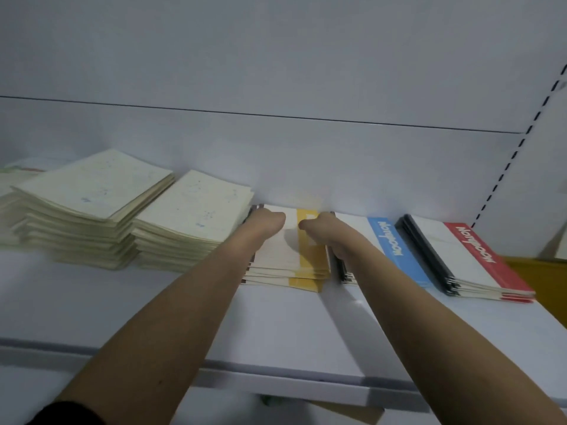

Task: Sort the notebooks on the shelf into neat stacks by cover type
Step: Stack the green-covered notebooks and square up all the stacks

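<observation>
Both bare forearms reach up from the bottom of the frame to the centre, where a stack of yellow-banded notebooks [306, 265] lies on the white shelf [306, 332].

The left hand [267, 220] rests on the left part of the stack's top cover. Its thumb points right across the cover, while its fingers curl over the far edge out of sight. The right hand [317, 228] lies on the yellow band, its thumb pointing left toward the other hand. Its fingers drop down the right side of the stack, into the gap beside the blue-banded notebooks [395, 250]. Each grip appears closed on the yellow-banded stack, though the fingertips are hidden.

Right of centre, the red-banded notebooks [478, 262] form their own stack, apart from the blue one. At centre left, two taller stacks of plain cream notebooks [196, 207] stand side by side, the nearer one just beside the left hand.
</observation>
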Demonstrator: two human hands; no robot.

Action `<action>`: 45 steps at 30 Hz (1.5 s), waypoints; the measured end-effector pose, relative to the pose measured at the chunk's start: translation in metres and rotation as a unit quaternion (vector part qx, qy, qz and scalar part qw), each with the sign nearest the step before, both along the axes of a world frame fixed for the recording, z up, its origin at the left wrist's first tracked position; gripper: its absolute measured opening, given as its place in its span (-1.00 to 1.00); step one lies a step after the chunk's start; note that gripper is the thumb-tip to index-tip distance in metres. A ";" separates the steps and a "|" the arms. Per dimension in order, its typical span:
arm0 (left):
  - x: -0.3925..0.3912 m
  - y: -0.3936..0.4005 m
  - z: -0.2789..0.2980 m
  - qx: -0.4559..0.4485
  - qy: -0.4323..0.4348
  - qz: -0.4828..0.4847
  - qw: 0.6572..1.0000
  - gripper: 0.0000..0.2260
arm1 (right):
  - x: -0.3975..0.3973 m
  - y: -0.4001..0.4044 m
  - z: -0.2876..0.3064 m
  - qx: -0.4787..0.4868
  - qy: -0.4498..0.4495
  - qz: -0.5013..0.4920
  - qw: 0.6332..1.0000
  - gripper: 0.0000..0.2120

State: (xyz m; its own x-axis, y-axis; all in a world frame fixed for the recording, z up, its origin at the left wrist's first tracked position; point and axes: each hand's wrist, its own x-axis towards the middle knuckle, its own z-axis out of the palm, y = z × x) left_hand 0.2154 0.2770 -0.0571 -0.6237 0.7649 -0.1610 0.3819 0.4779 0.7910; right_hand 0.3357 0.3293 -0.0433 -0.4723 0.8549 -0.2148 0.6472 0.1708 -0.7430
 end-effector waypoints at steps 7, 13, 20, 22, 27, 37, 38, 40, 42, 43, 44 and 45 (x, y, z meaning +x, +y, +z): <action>-0.001 0.007 0.003 0.005 0.004 0.040 0.999 -0.68 | -0.002 0.014 -0.011 -0.074 0.092 -0.032 0.993 -0.71; -0.001 0.012 0.005 0.028 -0.015 0.051 0.998 -0.79 | -0.001 0.017 -0.011 -0.092 0.111 -0.052 0.988 -0.86; -0.012 0.015 0.004 0.046 -0.086 0.045 0.994 -0.80 | -0.007 0.026 -0.013 -0.131 0.115 -0.071 0.982 -0.75; -0.013 0.019 0.004 0.027 -0.084 0.029 0.996 -0.72 | -0.007 0.026 -0.010 -0.146 0.106 -0.078 0.981 -0.60; -0.018 0.019 0.000 -0.012 -0.054 0.016 0.998 -0.54 | -0.005 0.032 -0.021 -0.160 0.121 -0.108 0.974 -0.44; -0.029 0.022 0.001 0.068 -0.182 0.055 0.979 -0.65 | -0.020 0.034 -0.018 -0.187 0.141 -0.090 0.968 -0.40; -0.029 0.024 0.002 0.075 -0.184 0.055 0.978 -0.68 | -0.021 0.035 -0.017 -0.187 0.137 -0.085 0.969 -0.40; -0.027 0.024 0.002 0.072 -0.172 0.050 0.981 -0.67 | -0.022 0.037 -0.016 -0.177 0.119 -0.080 0.974 -0.37; -0.023 0.021 0.001 0.058 -0.139 0.036 0.988 -0.61 | -0.022 0.033 -0.010 -0.157 0.096 -0.066 0.981 -0.40; -0.021 0.018 -0.001 0.050 -0.124 0.025 0.991 -0.55 | -0.021 0.027 -0.006 -0.124 0.078 -0.051 0.988 -0.49; -0.019 0.013 0.000 0.041 -0.109 0.011 0.993 -0.47 | -0.018 0.023 -0.005 -0.078 0.057 -0.033 0.995 -0.58; -0.017 0.007 0.001 0.035 -0.087 -0.012 0.996 -0.40 | -0.015 0.020 -0.005 -0.018 0.033 -0.012 0.999 -0.59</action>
State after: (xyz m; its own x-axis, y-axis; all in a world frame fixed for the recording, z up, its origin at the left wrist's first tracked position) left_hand 0.1983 0.2837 -0.0564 -0.5731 0.7918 -0.2111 0.2469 0.4125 0.8769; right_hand 0.3210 0.3495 -0.0482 -0.4649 0.8587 -0.2156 0.6010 0.1273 -0.7891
